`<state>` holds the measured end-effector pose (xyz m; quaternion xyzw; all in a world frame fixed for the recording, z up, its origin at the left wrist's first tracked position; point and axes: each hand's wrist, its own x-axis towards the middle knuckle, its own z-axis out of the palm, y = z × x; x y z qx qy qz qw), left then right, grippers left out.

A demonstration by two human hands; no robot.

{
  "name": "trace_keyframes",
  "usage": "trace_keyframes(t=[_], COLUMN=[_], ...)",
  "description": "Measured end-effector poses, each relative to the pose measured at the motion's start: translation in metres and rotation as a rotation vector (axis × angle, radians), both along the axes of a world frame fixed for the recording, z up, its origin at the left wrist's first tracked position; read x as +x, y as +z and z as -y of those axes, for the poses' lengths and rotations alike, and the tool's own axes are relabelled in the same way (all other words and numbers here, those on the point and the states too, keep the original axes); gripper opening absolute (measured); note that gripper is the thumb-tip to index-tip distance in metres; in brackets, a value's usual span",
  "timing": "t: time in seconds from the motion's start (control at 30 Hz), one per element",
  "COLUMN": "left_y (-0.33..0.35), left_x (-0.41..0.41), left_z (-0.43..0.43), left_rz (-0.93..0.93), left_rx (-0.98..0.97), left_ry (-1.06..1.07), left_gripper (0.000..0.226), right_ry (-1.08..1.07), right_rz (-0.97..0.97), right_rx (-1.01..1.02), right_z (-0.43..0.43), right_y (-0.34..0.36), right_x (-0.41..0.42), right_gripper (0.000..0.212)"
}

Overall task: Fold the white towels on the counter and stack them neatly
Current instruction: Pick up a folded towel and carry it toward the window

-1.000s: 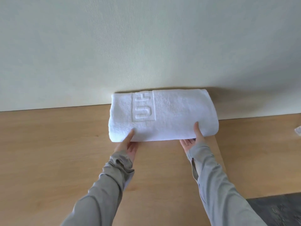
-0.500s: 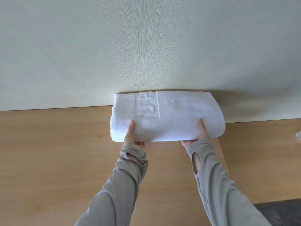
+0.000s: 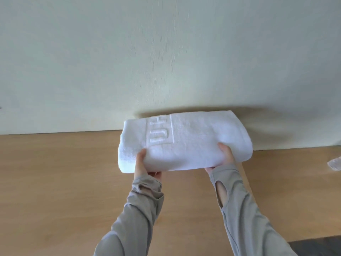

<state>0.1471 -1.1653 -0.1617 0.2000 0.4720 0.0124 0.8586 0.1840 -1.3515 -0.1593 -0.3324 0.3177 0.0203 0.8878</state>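
Observation:
A thick folded white towel point(image 3: 193, 141) with an embossed logo panel lies near the wall at the back of the wooden counter point(image 3: 55, 182). My left hand point(image 3: 143, 166) grips its near left edge, thumb on top and fingers underneath. My right hand point(image 3: 224, 157) grips the near right edge the same way. Both arms wear grey sleeves. The towel's front edge is raised slightly off the counter. Whether other towels lie beneath it is hidden.
A pale wall point(image 3: 166, 52) rises directly behind the towel. A small piece of white cloth point(image 3: 335, 163) shows at the right edge of the counter. A dark surface point(image 3: 317, 246) lies beyond the counter's near right corner.
Both hands have gone from resting at the towel's front edge to gripping it, thumbs further onto the top. The towel has lifted slightly and shifted a little toward the wall.

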Motion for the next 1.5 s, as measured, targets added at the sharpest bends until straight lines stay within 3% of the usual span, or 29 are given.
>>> trace_keyframes(t=[0.1, 0.43, 0.87, 1.03, 1.5], left_y=[0.023, 0.118, 0.214, 0.237, 0.294], left_x=[-0.007, -0.048, -0.164, -0.222, -0.399], left_z=[-0.013, -0.085, -0.221, -0.278, -0.464], left_rz=[0.042, 0.195, 0.263, 0.296, 0.331], left_rx=[0.024, 0.137, 0.222, 0.226, 0.285], left_ry=[0.015, 0.182, 0.554, 0.674, 0.817], left_gripper=[0.043, 0.039, 0.050, 0.038, 0.047], right_ry=[0.020, 0.160, 0.599, 0.752, 0.897], right_rz=[0.008, 0.062, 0.137, 0.187, 0.239], right_rx=[0.027, 0.079, 0.072, 0.059, 0.106], right_z=[-0.010, -0.089, -0.264, -0.338, -0.551], right_y=[0.022, 0.105, 0.205, 0.234, 0.286], right_x=[-0.005, -0.017, -0.072, -0.112, -0.270], right_gripper=[0.003, 0.050, 0.021, 0.012, 0.022])
